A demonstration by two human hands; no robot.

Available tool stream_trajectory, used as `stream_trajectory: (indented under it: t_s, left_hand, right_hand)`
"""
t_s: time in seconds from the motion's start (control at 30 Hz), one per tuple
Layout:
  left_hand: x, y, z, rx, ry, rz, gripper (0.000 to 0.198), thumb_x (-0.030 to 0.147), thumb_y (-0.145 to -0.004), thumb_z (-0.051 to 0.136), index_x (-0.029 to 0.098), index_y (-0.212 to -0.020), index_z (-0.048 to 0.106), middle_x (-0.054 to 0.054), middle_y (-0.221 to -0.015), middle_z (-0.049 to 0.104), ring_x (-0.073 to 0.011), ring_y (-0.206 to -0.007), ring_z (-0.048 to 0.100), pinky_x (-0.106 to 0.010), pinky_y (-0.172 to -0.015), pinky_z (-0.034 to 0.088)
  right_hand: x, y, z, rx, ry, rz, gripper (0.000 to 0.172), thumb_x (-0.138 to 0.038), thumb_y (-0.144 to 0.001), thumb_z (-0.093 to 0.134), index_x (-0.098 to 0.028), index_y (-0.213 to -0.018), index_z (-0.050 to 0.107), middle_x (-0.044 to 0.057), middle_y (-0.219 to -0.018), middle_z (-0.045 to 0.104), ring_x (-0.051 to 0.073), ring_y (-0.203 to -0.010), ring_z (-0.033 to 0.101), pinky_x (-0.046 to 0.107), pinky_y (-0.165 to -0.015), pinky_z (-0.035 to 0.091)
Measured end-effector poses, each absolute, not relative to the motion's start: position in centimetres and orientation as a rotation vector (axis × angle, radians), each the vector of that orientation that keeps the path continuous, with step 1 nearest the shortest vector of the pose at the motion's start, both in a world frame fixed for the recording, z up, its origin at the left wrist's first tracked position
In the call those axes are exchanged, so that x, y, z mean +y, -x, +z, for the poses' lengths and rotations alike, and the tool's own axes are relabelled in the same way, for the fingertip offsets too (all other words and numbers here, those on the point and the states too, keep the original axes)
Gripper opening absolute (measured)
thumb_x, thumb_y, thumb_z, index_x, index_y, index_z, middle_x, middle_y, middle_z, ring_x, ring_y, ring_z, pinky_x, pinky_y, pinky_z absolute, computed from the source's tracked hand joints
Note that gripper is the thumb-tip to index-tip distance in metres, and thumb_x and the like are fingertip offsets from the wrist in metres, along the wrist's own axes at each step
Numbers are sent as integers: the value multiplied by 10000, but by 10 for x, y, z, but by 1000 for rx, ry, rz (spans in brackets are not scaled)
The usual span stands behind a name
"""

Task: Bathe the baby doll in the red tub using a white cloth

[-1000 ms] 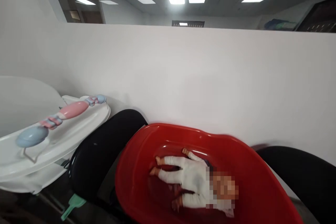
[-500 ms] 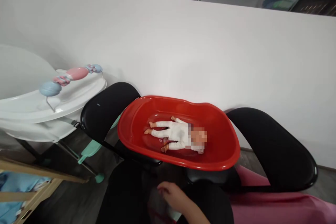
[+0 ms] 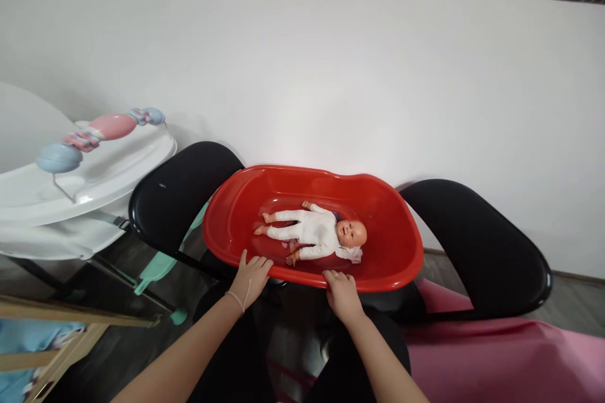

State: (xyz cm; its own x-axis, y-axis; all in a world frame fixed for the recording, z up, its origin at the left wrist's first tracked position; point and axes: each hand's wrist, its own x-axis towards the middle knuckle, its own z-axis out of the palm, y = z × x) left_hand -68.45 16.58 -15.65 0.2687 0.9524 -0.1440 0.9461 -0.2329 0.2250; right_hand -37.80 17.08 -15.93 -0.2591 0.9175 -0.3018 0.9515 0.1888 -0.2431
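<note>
A red plastic baby bathtub (image 3: pixel 231 214) lies across two black seat backs, and a baby doll (image 3: pixel 314 231) in a white long-sleeved suit lies face up inside it. The doll's head points to the right. My left hand (image 3: pixel 250 278) grips the near rim of the tub with its fingers curled over the edge. My right hand (image 3: pixel 343 296) holds the same rim a little further right, close to the doll's side. Neither hand touches the doll.
A white tub with a pink and blue toy bar (image 3: pixel 101 129) stands at the left, beside the black chair back (image 3: pixel 182 192). A second black chair back (image 3: pixel 472 245) is at the right. Pink cloth (image 3: pixel 501 359) lies low right, and a white wall (image 3: pixel 302 63) rises behind.
The view has tilted down and levelled, bringing the whole tub into sight. My right hand has risen from below onto the rim, and my left hand has appeared there too.
</note>
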Motion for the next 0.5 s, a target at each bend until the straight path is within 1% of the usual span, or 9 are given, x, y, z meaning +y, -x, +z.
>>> stream_trajectory:
  t_s: [0.07,0.1,0.17,0.33,0.5]
  left_hand:
    - [167,685,-150,1743,-2256,-17,359,111,-1115,581,161,-1408,783,-138,-1390,791,-345,-1365,690,-675,-1378,256]
    - [166,687,-148,1741,-2250,-28,343,125,-1124,589,158,-1406,783,-134,-1390,790,-340,-1357,690,-641,-1361,295]
    - [160,691,-144,1741,-2232,-45,335,141,-1132,602,163,-1415,780,-128,-1405,785,-334,-1370,678,-588,-1328,336]
    - [141,700,-144,1739,-2175,-80,397,108,-1121,576,195,-1451,778,-111,-1456,778,-319,-1393,664,-548,-1283,342]
    - [120,713,-153,1752,-2153,-94,438,55,-1070,556,249,-1359,822,-96,-1437,799,-305,-1388,674,-522,-1274,326]
  right_hand:
    - [167,377,-160,2370,-1874,-615,549,-26,-989,501,-202,-1459,725,131,-1445,780,282,-1346,682,387,-1097,385]
    - [165,377,-160,2375,-1883,-627,543,-25,-987,501,-201,-1446,731,127,-1438,783,283,-1342,682,386,-1091,382]
    - [159,378,-158,2372,-1894,-653,531,-33,-990,501,-200,-1434,739,124,-1426,787,287,-1325,683,389,-1077,381]
    - [139,384,-149,2323,-1892,-726,550,-39,-984,504,-203,-1449,748,128,-1416,791,298,-1320,680,408,-1080,384]
    - [114,395,-142,2223,-1874,-850,573,-70,-989,509,-215,-1490,748,121,-1442,785,315,-1338,679,426,-1102,399]
